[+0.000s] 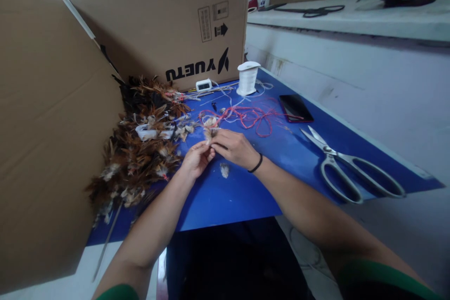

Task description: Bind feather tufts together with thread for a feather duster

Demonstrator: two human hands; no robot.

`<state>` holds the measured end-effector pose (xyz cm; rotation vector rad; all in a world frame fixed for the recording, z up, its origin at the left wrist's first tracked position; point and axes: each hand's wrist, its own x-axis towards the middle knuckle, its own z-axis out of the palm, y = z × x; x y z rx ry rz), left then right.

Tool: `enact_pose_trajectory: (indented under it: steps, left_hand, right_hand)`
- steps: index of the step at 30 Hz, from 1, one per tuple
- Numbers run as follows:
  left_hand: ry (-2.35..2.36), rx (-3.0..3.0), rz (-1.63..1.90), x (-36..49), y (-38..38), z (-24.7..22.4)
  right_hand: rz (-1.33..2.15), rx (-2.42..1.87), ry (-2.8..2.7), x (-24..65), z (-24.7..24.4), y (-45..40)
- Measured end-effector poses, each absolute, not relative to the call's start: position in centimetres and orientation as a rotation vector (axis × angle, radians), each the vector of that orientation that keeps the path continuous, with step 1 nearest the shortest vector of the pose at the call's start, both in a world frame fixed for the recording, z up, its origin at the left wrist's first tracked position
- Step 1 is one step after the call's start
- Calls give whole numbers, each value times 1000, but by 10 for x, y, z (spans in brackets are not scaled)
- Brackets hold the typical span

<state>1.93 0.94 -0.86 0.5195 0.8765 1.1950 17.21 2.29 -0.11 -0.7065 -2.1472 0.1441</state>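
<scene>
Over the blue tabletop (207, 206) my two hands meet near the middle. My left hand (197, 159) is closed in a pinch on the lower end of a small brownish feather tuft (208, 134). Fingers of my right hand (235, 147) press on the same tuft from the right, closed too. Its lower end is hidden by the fingertips. A loose grey feather (224, 170) lies on the table just below my hands. Behind them are tangled pink strings (255, 115). To the left, a large heap of brown feathers (140, 168) reaches close to my left hand.
Large open scissors (346, 164) lie at right, near a dark phone (296, 108). A white ribbon spool (248, 78) and a small white device (203, 85) stand at the back. Cardboard boxes (158, 18) wall the left and rear. A shelf (351, 18) holds black scissors (321, 11).
</scene>
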Motion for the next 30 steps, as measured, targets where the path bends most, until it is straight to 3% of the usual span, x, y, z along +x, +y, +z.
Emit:
enact_pose_trajectory:
  steps: [10,18,30]
  left_hand:
    - [930,523,1224,15,14,-7]
    - [961,556,1259,16,13,-7]
    - [1014,770,1282,18,12,-14]
  right_hand:
    - [579,-844,-1876,177,9,22]
    - [196,-896,-2084,176,8,21]
    - [-53,-1032,-2189,173,6,16]
